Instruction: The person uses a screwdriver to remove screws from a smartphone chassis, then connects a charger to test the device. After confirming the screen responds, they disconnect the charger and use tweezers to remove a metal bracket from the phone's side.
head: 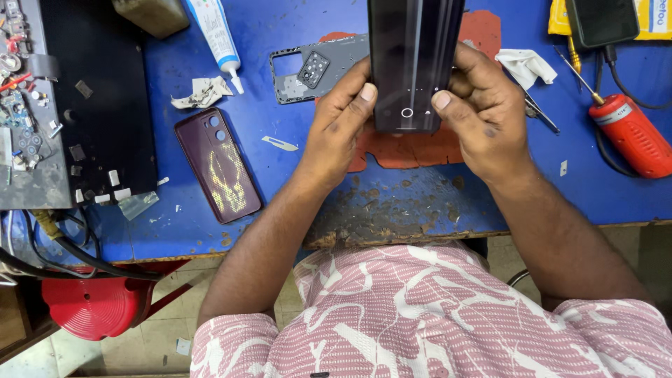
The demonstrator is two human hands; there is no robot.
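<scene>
Hands, our left hand [343, 122] and right hand [483, 115], grip a dark phone [413, 63] at twelve o'clock above the blue bench [434, 189], fingers closed, thumbs steadying its screen

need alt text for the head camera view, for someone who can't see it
Two bare hands, left hand and right hand, hold a dark phone upright over a worn blue workbench, thumbs pressed on its lit screen. On the bench lie a maroon back cover, a grey phone frame, a glue tube and a red tool.
</scene>
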